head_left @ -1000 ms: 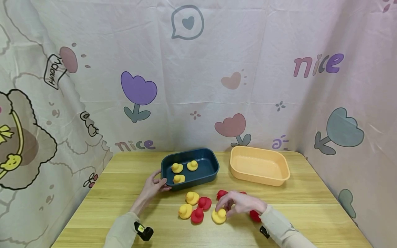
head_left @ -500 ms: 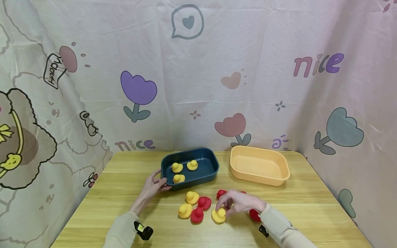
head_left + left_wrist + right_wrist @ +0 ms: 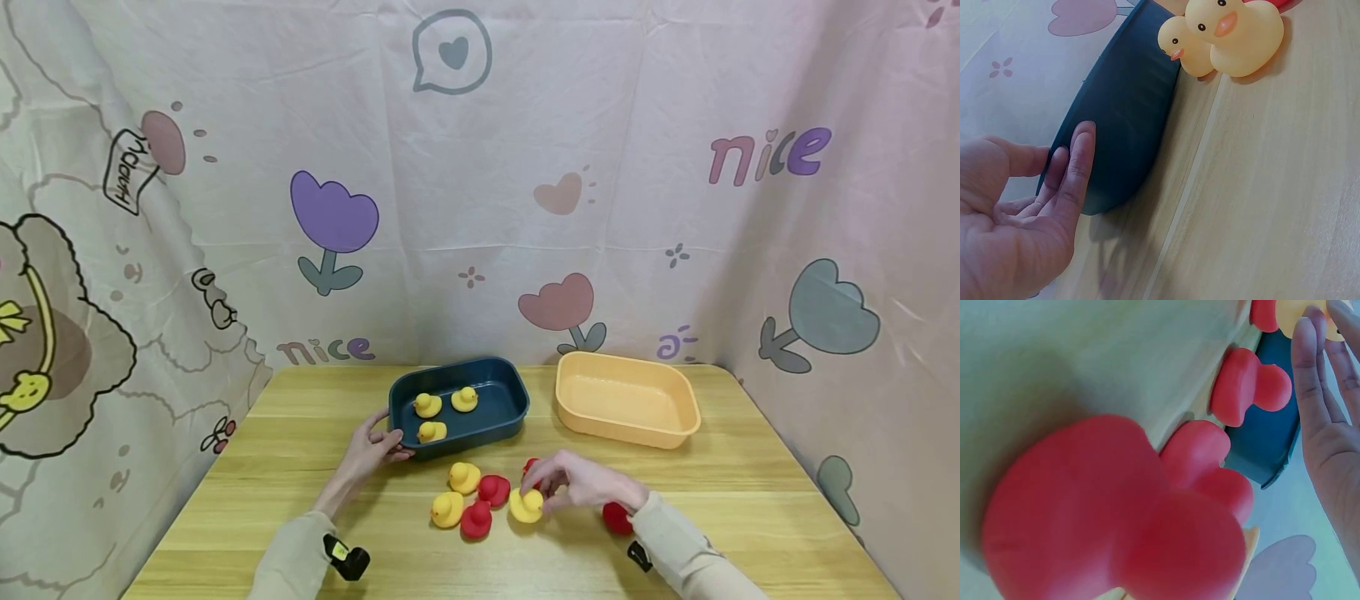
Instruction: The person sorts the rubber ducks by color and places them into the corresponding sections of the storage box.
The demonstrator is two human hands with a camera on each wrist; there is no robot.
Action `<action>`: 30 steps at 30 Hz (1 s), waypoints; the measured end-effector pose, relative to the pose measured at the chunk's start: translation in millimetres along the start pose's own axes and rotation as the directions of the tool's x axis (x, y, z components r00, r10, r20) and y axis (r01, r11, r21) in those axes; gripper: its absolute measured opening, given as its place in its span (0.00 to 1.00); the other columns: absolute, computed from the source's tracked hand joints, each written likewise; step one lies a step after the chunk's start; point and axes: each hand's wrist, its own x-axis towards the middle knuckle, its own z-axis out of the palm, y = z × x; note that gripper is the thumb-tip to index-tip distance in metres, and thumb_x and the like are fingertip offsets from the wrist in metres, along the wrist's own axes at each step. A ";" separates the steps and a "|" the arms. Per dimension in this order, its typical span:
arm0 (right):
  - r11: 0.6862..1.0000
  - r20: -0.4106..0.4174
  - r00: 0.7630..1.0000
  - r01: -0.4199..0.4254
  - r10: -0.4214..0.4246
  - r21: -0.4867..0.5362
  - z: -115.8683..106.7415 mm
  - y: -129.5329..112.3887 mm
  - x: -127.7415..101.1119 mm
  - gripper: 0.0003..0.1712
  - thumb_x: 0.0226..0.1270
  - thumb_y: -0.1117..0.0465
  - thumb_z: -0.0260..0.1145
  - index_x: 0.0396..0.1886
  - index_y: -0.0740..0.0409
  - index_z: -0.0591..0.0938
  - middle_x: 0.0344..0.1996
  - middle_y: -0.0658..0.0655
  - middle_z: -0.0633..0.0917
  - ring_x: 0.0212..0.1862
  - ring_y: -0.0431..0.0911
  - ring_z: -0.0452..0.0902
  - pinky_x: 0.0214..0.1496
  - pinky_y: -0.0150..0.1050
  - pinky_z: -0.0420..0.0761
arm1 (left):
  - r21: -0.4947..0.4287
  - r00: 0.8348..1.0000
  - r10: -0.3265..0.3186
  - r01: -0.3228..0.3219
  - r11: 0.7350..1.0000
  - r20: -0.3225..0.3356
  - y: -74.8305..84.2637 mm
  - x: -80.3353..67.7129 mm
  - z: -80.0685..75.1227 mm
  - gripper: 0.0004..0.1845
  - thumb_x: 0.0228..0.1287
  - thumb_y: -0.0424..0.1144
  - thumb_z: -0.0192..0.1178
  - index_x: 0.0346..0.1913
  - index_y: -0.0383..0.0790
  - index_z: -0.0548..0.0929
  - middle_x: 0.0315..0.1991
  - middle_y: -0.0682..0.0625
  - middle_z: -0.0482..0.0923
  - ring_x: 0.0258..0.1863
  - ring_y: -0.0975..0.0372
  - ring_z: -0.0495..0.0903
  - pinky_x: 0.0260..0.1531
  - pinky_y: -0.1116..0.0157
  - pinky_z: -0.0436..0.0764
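Observation:
My left hand [image 3: 369, 450] grips the near left corner of a dark blue tray [image 3: 491, 407], thumb at the rim and fingers along the outer wall [image 3: 1122, 125]. Three yellow rubber ducks [image 3: 428, 406] sit inside that tray. With thumb and fingertips, my right hand [image 3: 588, 482] pinches another yellow rubber duck [image 3: 526, 507], seen at the top of the right wrist view. Left of it, two yellow ducks [image 3: 447, 509] and two red ducks [image 3: 476, 520] stand in a cluster. More red ducks [image 3: 1250, 387] lie under and around the right hand, partly hidden by it in the head view.
A light orange tray [image 3: 630, 404] with nothing in it stands at the back right, beside the blue one. Both rest on a wooden table [image 3: 247, 500] with a printed cloth [image 3: 480, 208] hanging behind. One red duck [image 3: 617, 518] lies by the right wrist.
My right hand has moved slightly up and away with the yellow duck pinched in it, covering more of the red ducks behind. The left hand and the blue tray have stayed put.

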 end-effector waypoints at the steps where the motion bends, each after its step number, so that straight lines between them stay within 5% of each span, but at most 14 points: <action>1: 1.000 -0.011 1.000 -0.003 0.003 -0.002 -0.7 -0.5 0.2 0.17 0.53 0.66 0.65 0.45 0.56 0.80 0.44 0.54 0.81 0.35 0.47 0.78 0.37 0.32 0.83 | -0.001 1.000 0.000 0.000 1.000 0.000 0.4 -0.2 0.1 0.32 0.64 0.32 0.49 0.68 0.37 0.48 0.28 0.46 0.78 0.32 0.53 0.83 0.39 0.60 0.83; 17: 0.998 -0.119 0.992 0.029 -0.036 -0.055 -18.0 -16.3 9.6 0.17 0.54 0.64 0.66 0.46 0.55 0.80 0.46 0.52 0.81 0.34 0.38 0.78 0.38 0.33 0.83 | -0.006 1.000 -0.006 0.006 1.000 -0.001 -1.6 1.0 0.0 0.31 0.64 0.31 0.49 0.67 0.38 0.49 0.30 0.42 0.77 0.31 0.53 0.83 0.38 0.61 0.83; 30: 0.997 -0.146 0.989 0.018 -0.029 -0.082 -35.9 -22.6 24.2 0.17 0.54 0.62 0.65 0.47 0.55 0.79 0.44 0.53 0.81 0.38 0.42 0.78 0.43 0.36 0.83 | -0.012 1.000 -0.002 0.002 1.000 0.001 -2.3 0.7 0.2 0.31 0.64 0.31 0.49 0.67 0.38 0.49 0.31 0.40 0.78 0.31 0.53 0.83 0.40 0.57 0.82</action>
